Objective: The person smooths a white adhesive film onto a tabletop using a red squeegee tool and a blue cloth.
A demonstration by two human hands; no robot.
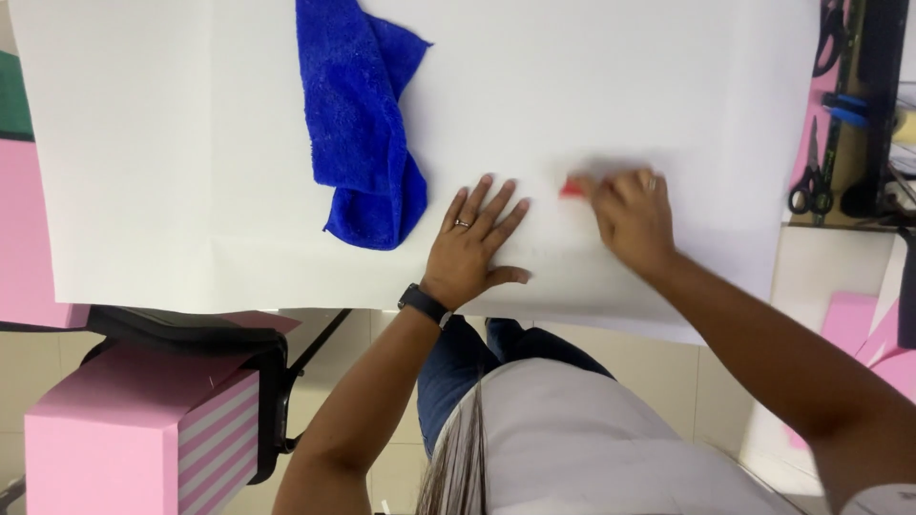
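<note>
While the small red object (pixel 572 189) sits on the white sheet (pixel 668 95), near the sheet's lower middle, the right hand (pixel 630 217) is closed about it — the fingers curl down onto it and only its left end shows past the fingertips. That hand is blurred, so what the red piece is cannot be told.

Just to the left, the left hand (pixel 470 243) lies open and flat on the same sheet, palm down, fingers spread and pointing away from the person. It holds nothing. A ring sits on one finger and a dark watch band (pixel 423 304) circles the wrist.

Beside the left hand's fingertips, close but apart from them, a blue cloth (pixel 363 124) lies crumpled in a long bunch running from the sheet's top edge down toward its middle.

Farther out — past the sheet's right edge — black-handled scissors (pixel 811 186) lie beside a dark rack. On the left, a pink block (pixel 24 238) shows under the sheet's edge, and lower down a pink box with striped sides (pixel 143 439) stands on a dark seat.
</note>
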